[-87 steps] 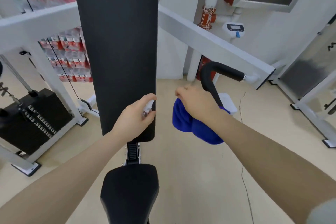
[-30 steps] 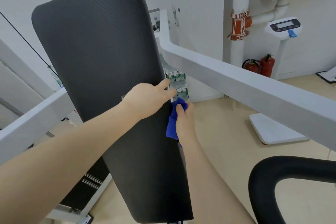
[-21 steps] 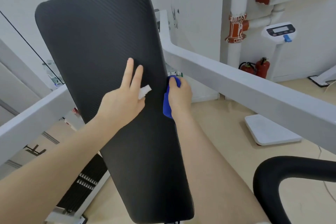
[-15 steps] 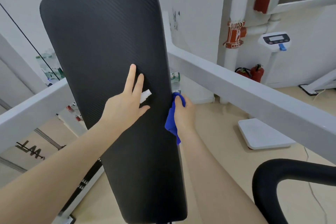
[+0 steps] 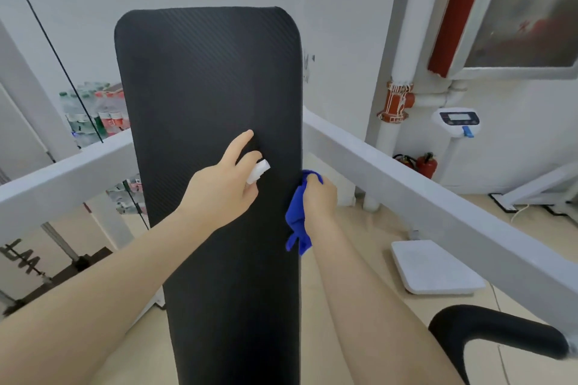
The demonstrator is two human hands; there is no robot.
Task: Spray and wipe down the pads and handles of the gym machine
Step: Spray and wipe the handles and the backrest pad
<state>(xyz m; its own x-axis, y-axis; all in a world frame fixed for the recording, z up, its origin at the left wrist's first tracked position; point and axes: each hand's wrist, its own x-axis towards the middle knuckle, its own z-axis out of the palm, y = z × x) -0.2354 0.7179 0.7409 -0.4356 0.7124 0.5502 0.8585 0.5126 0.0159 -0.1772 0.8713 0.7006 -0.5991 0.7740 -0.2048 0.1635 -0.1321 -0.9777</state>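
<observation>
- Black, ribbed and upright, the back pad (image 5: 206, 141) fills the middle of the view, rounded corners at the top, its lower end running out of the bottom edge.
- Left hand (image 5: 223, 187) lies on the pad's face, holding a small white spray nozzle (image 5: 258, 171) that pokes out past the thumb side; two fingers (image 5: 240, 142) stretch up flat against the black surface while the rest curl round the sprayer. The bottle body is hidden in the palm.
- Right hand (image 5: 319, 195) is closed tight on a blue cloth (image 5: 298, 216), pressing it to the pad's right edge; a loose tail of cloth hangs down below the fist.
- Both forearms reach up from the bottom of the frame, one either side of the pad.
- White frame bars (image 5: 406, 184) slope away behind the pad to left and right.
- Down at the lower right, a black padded handle (image 5: 488, 330) curves in, well apart from both hands.
- Behind on the left, shrink-wrapped packs of drink bottles (image 5: 93, 112) are stacked up, red and green labels showing; exact contents too blurred to tell.
- Far right: a white scale (image 5: 434, 269) on the floor, and red fire extinguishers (image 5: 420, 162) against the wall.
</observation>
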